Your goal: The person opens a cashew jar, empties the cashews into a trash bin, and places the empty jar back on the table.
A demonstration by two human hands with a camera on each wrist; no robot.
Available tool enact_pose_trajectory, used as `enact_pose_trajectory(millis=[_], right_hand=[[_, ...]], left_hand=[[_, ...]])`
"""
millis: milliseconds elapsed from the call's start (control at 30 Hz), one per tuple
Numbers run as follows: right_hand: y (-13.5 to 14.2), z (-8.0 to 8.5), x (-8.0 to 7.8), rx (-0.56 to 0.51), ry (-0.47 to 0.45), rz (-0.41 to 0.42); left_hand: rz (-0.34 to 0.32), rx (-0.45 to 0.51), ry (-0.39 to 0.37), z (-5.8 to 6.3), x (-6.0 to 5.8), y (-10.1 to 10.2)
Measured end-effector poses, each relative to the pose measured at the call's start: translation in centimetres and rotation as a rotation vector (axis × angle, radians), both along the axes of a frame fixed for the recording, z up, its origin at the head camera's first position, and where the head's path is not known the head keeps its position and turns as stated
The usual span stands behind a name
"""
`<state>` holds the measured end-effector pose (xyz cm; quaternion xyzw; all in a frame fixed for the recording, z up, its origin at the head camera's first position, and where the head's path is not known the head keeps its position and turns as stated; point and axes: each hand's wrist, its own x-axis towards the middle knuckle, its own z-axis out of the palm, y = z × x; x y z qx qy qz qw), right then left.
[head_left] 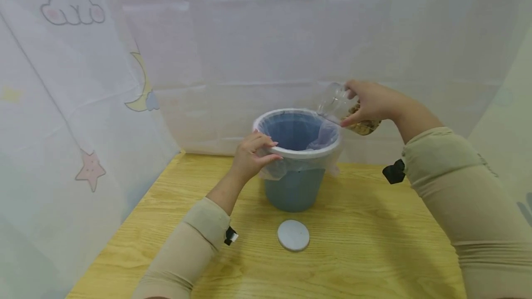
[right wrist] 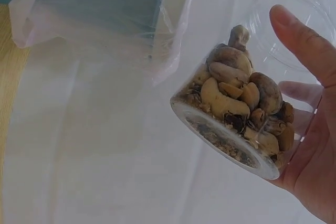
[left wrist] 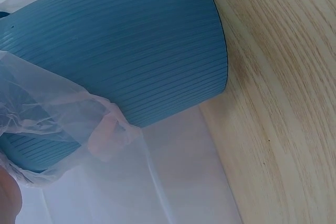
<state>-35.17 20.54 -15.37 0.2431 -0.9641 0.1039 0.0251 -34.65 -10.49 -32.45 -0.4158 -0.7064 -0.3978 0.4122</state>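
Observation:
A blue trash bin (head_left: 293, 193) with a white rim stands on the table, a clear plastic liner (left wrist: 47, 98) folded over its edge. My left hand (head_left: 251, 153) grips the bin's near-left rim over the liner, thumb outside. To the bin's right and slightly above the rim, my right hand (head_left: 374, 100) holds a clear jar (head_left: 332, 100) tilted, its mouth towards the bin. Inside the jar, brown and tan pieces (right wrist: 231, 98), some curved like cashews, lie against the bottom and lower side. The jar's base faces down and outward in the right wrist view.
A round white disc (head_left: 293, 235) lies on the wood-grain table (head_left: 353, 253) in front of the bin. Close behind the bin hangs a pale cloth (head_left: 257, 50). Another cloth, printed with a pink star (head_left: 90, 170), hangs along the left side.

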Motion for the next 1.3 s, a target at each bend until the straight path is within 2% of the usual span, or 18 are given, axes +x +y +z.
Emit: enact_pose_trajectory(millis=[233, 367, 567, 667, 933, 1133, 1300], right_hand=[[-0.1, 0.2, -0.1, 0.031, 0.016, -0.008], [-0.3, 0.2, -0.1, 0.043, 0.014, -0.019], [-0.4, 0.0, -0.2, 0.031, -0.001, -0.014], [-0.4, -0.2, -0.3, 0.035, -0.008, -0.009], [-0.6, -0.3, -0.2, 0.079, 0.006, -0.009], [-0.4, -0.5, -0.1, 0.108, 0.025, -0.012], [-0.3, -0.8, -0.3, 0.112, 0.03, -0.006]], left_hand=[[0.017, -0.014, -0.017, -0.1, -0.1, -0.1], [0.002, -0.008, -0.036, 0.1, 0.2, -0.1], [0.001, -0.005, -0.044, 1.5, 2.4, 0.1], [0.013, -0.011, -0.038, 1.8, 2.8, 0.2], [0.014, -0.011, -0.041, 0.1, 0.2, 0.1], [-0.001, -0.024, -0.027, -0.2, -0.4, 0.3], [-0.005, -0.026, -0.041, -0.2, -0.3, 0.3]])
